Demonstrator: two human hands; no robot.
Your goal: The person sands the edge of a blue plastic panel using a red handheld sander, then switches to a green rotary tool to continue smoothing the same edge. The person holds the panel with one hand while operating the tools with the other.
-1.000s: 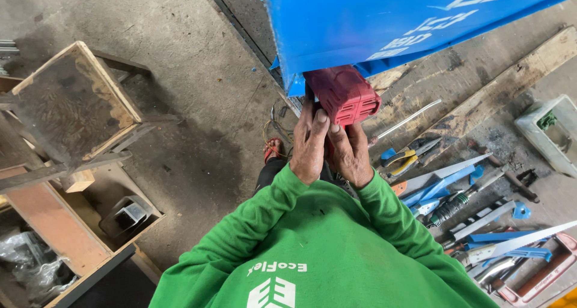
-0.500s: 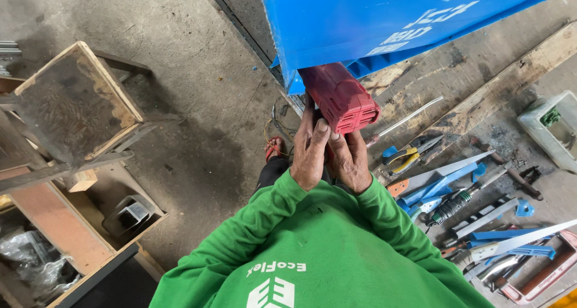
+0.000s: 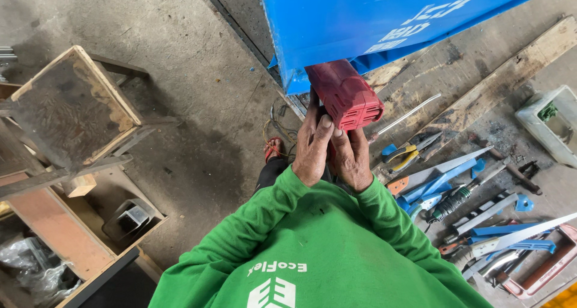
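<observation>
1. Head view, looking straight down. The person wears a green long-sleeved shirt [image 3: 312,254]; both sleeves reach forward to the hands at the middle of the frame.
2. Left hand [image 3: 314,149]: wrapped round the lower part of a red power tool [image 3: 345,94], thumb laid up against the tool's ribbed end. Fingers closed on it; not spread.
3. Right hand [image 3: 353,158]: just beside the left and touching it, fingers curled round the same tool from the right side, fingertips on the underside of the red body. Closed grip.
4. Red power tool: held up in front of the chest, its far end meeting the lower edge of a blue panel [image 3: 384,19]. Whether the tip actually touches the panel cannot be told; the contact spot is hidden behind the tool body.
5. Blue panel: fills the upper middle and right of the frame, with white lettering on it, tilted so its edge runs diagonally.
6. Below the hands, one foot in a red sandal [image 3: 274,149] stands on the concrete floor [image 3: 198,91].
7. Right of the person: a spread of hand tools on a worn board. Visible are yellow-handled pliers [image 3: 404,156], a handsaw [image 3: 442,167] with a blue grip, a screwdriver [image 3: 457,198] with a dark handle, and several blue-handled pieces further right.
8. Far right: a pale plastic tub [image 3: 548,125].
9. Left side: a wooden stool [image 3: 72,106] with a dark, stained top, and beneath it an open wooden box [image 3: 114,224].
</observation>
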